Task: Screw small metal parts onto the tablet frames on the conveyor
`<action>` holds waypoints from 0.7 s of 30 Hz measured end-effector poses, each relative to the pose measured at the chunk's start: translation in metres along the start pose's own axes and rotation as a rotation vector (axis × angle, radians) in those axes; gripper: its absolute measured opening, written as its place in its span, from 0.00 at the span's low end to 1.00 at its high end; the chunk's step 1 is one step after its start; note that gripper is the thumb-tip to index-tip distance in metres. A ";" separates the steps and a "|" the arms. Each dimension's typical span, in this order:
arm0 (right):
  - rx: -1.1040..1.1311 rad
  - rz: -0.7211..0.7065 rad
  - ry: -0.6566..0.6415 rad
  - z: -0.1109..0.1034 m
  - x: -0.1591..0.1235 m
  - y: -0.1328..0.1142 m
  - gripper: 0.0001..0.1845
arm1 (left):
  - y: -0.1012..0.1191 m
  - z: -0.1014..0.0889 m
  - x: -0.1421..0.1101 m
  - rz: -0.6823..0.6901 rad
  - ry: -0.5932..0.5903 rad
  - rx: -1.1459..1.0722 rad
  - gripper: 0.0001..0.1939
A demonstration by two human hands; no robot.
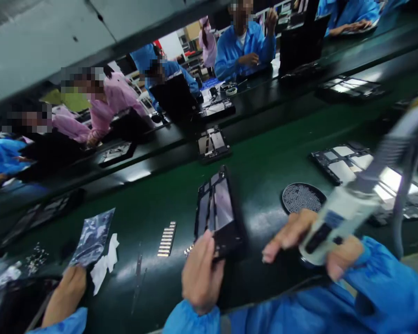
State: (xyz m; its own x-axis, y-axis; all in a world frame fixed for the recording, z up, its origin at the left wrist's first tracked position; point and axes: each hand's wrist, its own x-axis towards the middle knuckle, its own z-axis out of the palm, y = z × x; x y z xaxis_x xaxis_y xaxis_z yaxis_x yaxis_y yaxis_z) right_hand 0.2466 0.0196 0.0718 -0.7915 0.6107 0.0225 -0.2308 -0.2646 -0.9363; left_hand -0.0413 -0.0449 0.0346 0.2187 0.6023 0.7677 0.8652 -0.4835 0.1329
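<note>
Nearest us: blue right sleeve (392,278), at the near edge of the green bench (264,153). Then the pale corded tool (329,227), held upright-ish and low, probably for control. Black unit (224,204) is mid-bench ahead of us, angled, panels facing up, likely for access. Round dish (303,197) sits just beyond the tool, we'd guess for easy reach; metallic strip (166,239) lies left of the unit, apart from it.

Right hand (346,254): thumb and fingers clamped on opposite sides of the tool. Left hand (202,276): fingers pressed together, gripping the unit's near-left corner; thumb contact, we can't tell.
</note>
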 end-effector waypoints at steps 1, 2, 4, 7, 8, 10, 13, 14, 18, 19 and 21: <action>0.060 -0.036 -0.027 -0.001 0.011 0.002 0.35 | -0.014 -0.008 0.009 -0.039 0.023 0.053 0.31; 0.102 -0.054 -0.047 -0.002 0.021 0.004 0.38 | -0.029 -0.015 0.020 -0.064 0.043 0.101 0.30; 0.126 -0.044 -0.029 -0.004 0.042 0.011 0.40 | -0.065 -0.018 0.040 -0.063 0.058 0.173 0.28; 0.056 -0.016 0.109 -0.006 0.062 0.024 0.34 | -0.128 -0.003 0.066 0.010 0.009 0.259 0.22; 0.023 -0.025 0.157 -0.006 0.066 0.028 0.31 | -0.149 0.005 0.073 0.019 -0.041 0.284 0.19; -0.030 -0.047 0.232 -0.008 0.070 0.035 0.29 | -0.186 0.022 0.084 -0.032 -0.211 0.348 0.18; -0.042 -0.052 0.270 -0.009 0.073 0.041 0.28 | -0.224 0.040 0.100 -0.194 -0.525 0.464 0.21; -0.037 -0.053 0.267 -0.009 0.074 0.042 0.28 | -0.232 0.044 0.105 -0.235 -0.593 0.498 0.22; -0.031 -0.052 0.276 -0.007 0.078 0.044 0.28 | -0.242 0.061 0.126 -0.316 -0.681 0.595 0.23; -0.033 -0.043 0.286 -0.006 0.079 0.044 0.27 | -0.240 0.068 0.131 -0.321 -0.708 0.609 0.23; -0.037 -0.025 0.296 -0.004 0.081 0.045 0.26 | -0.231 0.088 0.139 -0.297 -0.775 0.613 0.23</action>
State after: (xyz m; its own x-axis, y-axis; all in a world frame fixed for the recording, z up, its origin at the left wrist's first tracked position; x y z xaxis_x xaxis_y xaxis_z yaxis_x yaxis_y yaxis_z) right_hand 0.1744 0.0605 0.0297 -0.5851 0.8093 -0.0520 -0.2231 -0.2222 -0.9491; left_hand -0.1718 0.2063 0.0554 0.0011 0.9936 0.1125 0.9658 0.0281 -0.2579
